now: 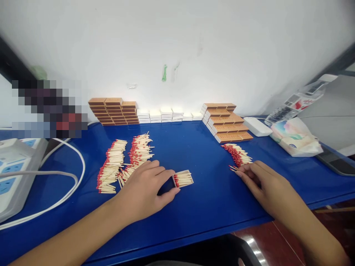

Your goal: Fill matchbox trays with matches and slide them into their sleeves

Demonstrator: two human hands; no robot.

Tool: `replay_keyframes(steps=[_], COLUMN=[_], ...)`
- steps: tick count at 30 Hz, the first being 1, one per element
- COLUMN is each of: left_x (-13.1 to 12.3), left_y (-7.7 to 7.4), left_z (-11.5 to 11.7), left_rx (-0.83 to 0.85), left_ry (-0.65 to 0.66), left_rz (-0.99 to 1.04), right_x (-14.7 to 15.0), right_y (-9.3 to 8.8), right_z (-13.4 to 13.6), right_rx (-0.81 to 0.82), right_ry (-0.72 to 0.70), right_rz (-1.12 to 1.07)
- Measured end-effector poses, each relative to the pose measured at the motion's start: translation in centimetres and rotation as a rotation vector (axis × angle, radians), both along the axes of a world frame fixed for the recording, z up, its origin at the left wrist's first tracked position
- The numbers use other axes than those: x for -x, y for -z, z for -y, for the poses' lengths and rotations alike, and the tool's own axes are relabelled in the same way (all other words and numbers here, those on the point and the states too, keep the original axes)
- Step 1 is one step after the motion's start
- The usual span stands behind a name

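Observation:
My left hand [149, 184] grips the left end of a small white matchbox tray [192, 178] between thumb and index finger. Inside the tray lie red-tipped matches [183, 180], heads to the left. My right hand [260, 181] pinches a few matches [233, 168] between thumb and fingers. Just beyond it lies a small heap of matches [239, 154] with red heads to the left. Two longer piles, one at the far left [112, 162] and another pile [140, 147] beside it, lie past my left hand, which partly hides the second.
Brown matchboxes [113, 111] stand stacked by the wall, with white trays [166, 115] and a stepped matchbox stack [224, 123] farther right. A white block [257, 126], tissue pack [295, 136], plastic bottle [296, 103] and phone [340, 162] are at right. Cables [83, 166] and a power strip [16, 177] occupy the left.

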State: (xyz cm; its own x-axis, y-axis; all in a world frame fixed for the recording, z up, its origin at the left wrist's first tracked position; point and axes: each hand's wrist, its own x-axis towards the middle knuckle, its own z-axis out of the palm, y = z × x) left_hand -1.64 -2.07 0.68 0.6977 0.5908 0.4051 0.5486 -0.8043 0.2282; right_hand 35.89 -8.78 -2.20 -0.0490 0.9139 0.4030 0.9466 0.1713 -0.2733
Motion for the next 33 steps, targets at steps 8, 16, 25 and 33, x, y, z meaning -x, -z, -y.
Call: replay_keyframes(steps=[8, 16, 25, 33], left_x=[0.1, 0.1, 0.1, 0.0], left_y=[0.1, 0.2, 0.1, 0.2], left_z=[-0.1, 0.0, 0.0, -0.1], left_rx=[-0.005, -0.008, -0.007, -0.006], left_ry=[0.002, 0.001, 0.002, -0.004], left_rz=[0.002, 0.010, 0.002, 0.002], right_x=[0.5, 0.6, 0.9, 3.0], right_y=[-0.3, -0.2, -0.4, -1.5], right_z=[-0.6, -0.5, -0.8, -1.3], right_rx=[-0.008, -0.018, 0.018, 0.080], right_ry=[0.009, 0.022, 0.015, -0.089], right_rz=[0.020, 0.010, -0.006, -0.071])
